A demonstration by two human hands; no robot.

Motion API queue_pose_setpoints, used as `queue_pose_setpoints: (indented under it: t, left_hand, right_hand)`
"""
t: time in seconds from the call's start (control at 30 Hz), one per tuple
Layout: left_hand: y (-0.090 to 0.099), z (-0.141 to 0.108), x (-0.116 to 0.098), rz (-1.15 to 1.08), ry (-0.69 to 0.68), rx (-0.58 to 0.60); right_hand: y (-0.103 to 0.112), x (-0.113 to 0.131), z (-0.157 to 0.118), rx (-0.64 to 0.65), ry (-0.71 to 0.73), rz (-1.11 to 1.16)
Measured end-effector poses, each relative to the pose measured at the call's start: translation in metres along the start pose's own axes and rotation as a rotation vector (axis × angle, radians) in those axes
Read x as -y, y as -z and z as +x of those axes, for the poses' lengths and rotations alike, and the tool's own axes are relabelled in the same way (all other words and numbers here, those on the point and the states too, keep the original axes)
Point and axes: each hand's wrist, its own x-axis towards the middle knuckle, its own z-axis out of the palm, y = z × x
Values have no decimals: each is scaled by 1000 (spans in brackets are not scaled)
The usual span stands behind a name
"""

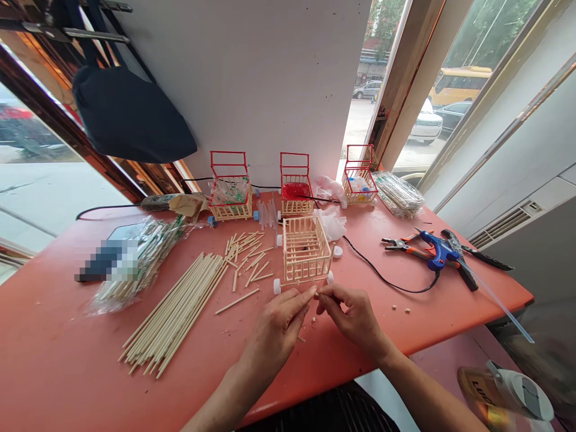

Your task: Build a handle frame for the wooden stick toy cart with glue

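My left hand [284,312] and my right hand [353,313] meet at the fingertips near the table's front. Both are closed in a pinch on a small wooden stick piece [316,295], mostly covered by the fingers. Just beyond them stands a cart [306,249] built of pale sticks, with white bottle-cap wheels [277,287]. A short stick end [300,339] shows beside my left hand; whether it is held I cannot tell. Left of the cart lie cut short sticks [252,258], a single stick [237,301] and a bundle of long sticks [177,312].
Three red-trimmed stick carts [296,192] line the wall. A blue glue gun [438,249], pliers [400,245] and a black cord [382,275] lie on the right. Packaged sticks [144,261] and a phone-like dark object [99,264] lie left. A jar [504,390] stands low right.
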Motion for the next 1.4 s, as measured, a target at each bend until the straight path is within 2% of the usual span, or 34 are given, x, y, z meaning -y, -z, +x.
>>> queue_pose_setpoints:
  t: [1.4]
  left_hand:
    - [0,-1,0,39,-23,-31]
  right_hand:
    - [-2,-2,-1,10,9,-38]
